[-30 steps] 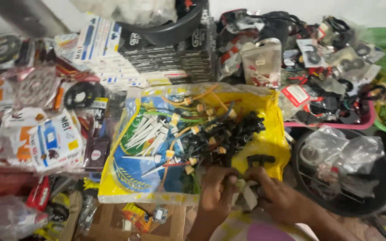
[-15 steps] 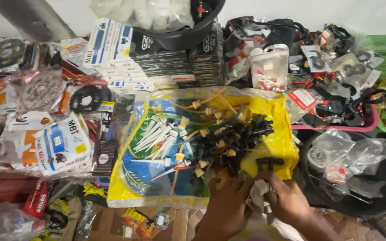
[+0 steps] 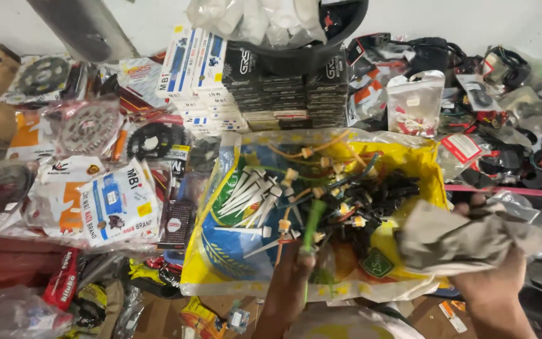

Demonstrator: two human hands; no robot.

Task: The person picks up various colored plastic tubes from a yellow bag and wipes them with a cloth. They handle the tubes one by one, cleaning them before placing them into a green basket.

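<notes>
A wide floor display of motorcycle spare parts, seen from above. Largest at centre is a yellow and blue plastic sack [image 3: 233, 251] lying flat and spread open, with a heap of small parts on it: white plastic stems to the left, black pieces and orange-tipped wires to the right. Behind it stand stacked boxes [image 3: 246, 94] and a black tub [image 3: 296, 53] of wrapped items. To the left lie bagged chain sprockets [image 3: 89, 129]; to the right, a pink tray [image 3: 509, 187] of black rubber parts.

At lower right, the right hand [image 3: 490, 282] reaches up from the bottom edge, palm turned inward, fingers clenched around a crumpled grey cloth [image 3: 459, 238] that bunches out to the left, over the sack's right edge.

At lower centre, the left hand [image 3: 293, 276] rises from the bottom edge with the wrist straight, fingers pinched around the lower part of a green cable [image 3: 313, 220]. The cable stands nearly upright, its top over the heap of parts, a thin green end hanging below the hand.
</notes>
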